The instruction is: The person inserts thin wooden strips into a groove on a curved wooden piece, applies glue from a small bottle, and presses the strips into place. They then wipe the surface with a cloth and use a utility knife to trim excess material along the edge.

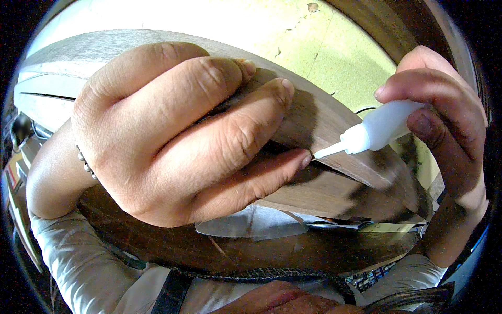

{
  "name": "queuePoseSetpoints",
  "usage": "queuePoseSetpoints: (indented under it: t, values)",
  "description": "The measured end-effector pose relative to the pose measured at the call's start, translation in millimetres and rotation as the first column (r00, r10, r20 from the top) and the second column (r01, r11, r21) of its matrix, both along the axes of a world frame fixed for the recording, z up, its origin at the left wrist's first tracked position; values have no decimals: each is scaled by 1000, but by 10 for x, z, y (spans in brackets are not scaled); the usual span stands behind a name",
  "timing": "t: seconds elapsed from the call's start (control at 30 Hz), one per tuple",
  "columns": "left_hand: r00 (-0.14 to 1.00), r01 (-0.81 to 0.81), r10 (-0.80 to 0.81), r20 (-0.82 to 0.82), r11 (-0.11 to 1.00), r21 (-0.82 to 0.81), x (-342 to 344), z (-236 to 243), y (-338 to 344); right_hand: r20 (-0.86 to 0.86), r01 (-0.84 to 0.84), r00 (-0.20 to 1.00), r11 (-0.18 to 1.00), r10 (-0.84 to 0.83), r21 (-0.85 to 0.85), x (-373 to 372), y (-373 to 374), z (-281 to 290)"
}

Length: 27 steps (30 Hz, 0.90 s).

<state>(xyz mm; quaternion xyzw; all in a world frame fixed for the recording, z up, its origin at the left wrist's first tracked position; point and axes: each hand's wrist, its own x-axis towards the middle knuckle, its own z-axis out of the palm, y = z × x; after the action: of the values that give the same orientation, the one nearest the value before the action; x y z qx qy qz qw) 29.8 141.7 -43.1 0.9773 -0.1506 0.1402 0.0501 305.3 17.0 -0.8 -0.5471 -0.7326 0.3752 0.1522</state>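
My left hand (183, 141) fills the middle, fingers curled and pressed over a curved, tapering wooden piece (350, 165) with long strips and a dark slot or gap. At the right, my right hand (444, 120) grips a white squeeze bottle (381, 125) by its body. The bottle's thin nozzle (329, 149) points down-left to the dark gap, right beside the little finger of my left hand; I cannot tell whether the tip touches the wood.
A pale yellow surface (314, 36) lies behind the wood, with a dark brown curved edge (387, 23) at top right. A translucent pale sheet (251, 225) and darker wood (261, 251) show below the piece. Blurred items (21, 152) sit at the far left.
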Motion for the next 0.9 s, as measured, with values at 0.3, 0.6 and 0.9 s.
queuePoseSetpoints:
  t: [0.3,0.6,0.9]
  values:
    - [1000,-24,24,-7,1000,-6,-54,-15,-23,19,32,999,999,-32,-38,-39,5,60]
    - [998,54,-54,31,999,-2,168,31,14,33,31,999,998,-29,-51,-33,13,82]
    - [1000,12,-13,-6,997,-71,-54,-29,3,91,-23,995,999,27,-38,-3,18,78]
